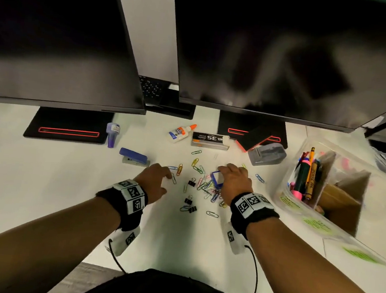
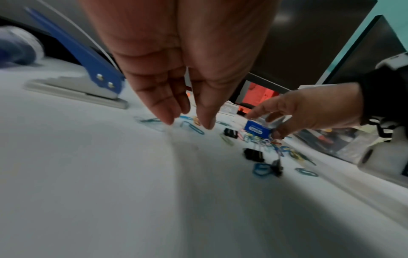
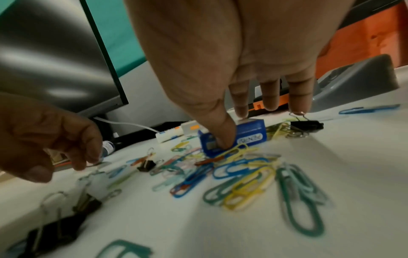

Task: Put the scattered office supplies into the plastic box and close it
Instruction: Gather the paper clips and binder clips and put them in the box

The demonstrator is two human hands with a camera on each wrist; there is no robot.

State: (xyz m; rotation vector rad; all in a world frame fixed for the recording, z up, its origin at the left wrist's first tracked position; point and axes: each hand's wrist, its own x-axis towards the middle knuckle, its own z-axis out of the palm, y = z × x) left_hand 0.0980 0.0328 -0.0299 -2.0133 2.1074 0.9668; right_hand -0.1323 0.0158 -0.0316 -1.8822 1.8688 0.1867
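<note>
Coloured paper clips (image 1: 204, 184) and black binder clips (image 1: 192, 182) lie scattered on the white desk in front of me. My right hand (image 1: 222, 172) pinches a small blue box (image 1: 216, 178) standing among the clips. In the right wrist view the thumb presses the small blue box (image 3: 251, 135) at its open end and the fingers rest on top. My left hand (image 1: 169, 176) hovers to the left, fingers pointing down at a blue clip (image 2: 192, 127) and holding nothing. The clear plastic box (image 1: 292, 203) stands open at the right, with pens and crayons inside.
A blue stapler (image 1: 134, 156), a purple bottle (image 1: 111, 134), a glue bottle (image 1: 180, 132), a staples box (image 1: 210, 139) and a grey dispenser (image 1: 267, 154) lie farther back. Two dark monitors (image 1: 276, 60) overhang the desk on black stands.
</note>
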